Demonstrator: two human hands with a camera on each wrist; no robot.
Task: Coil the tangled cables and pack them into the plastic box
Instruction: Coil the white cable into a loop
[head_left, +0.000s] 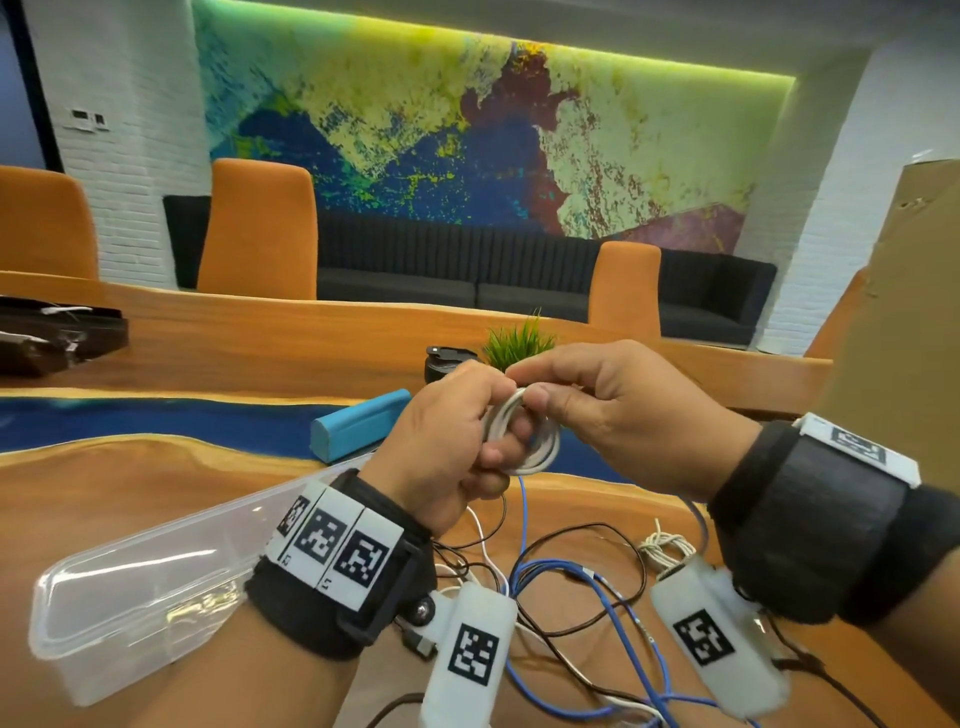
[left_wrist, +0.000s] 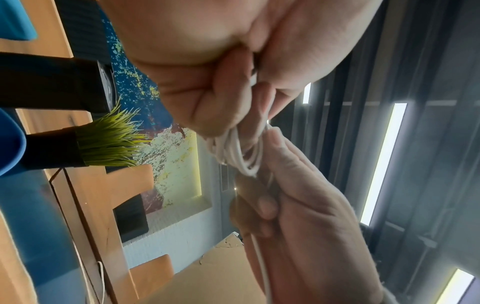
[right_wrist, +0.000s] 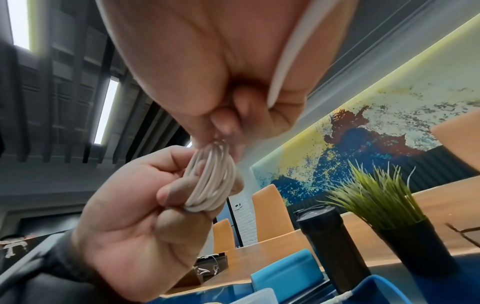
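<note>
Left hand: the left hand (head_left: 447, 441) held the white coil (head_left: 524, 436) up above the table (head_left: 130, 499), fingers curled through its loops.
Right hand: the right hand (head_left: 618, 410) pinched the top of the coil with thumb and finger.
Feel: the coil looked light, soft and bendy. It would likely spring open if let go, so pinching all the loops together looked best.
Coils: one.
Loose cables: the blue cable (head_left: 623, 623), the black cable (head_left: 587, 530) and a white one lay in a tangle under both hands. I could not count them for sure.
Box: one clear box (head_left: 156, 582), open, just beside the left wrist, looking empty.
</note>
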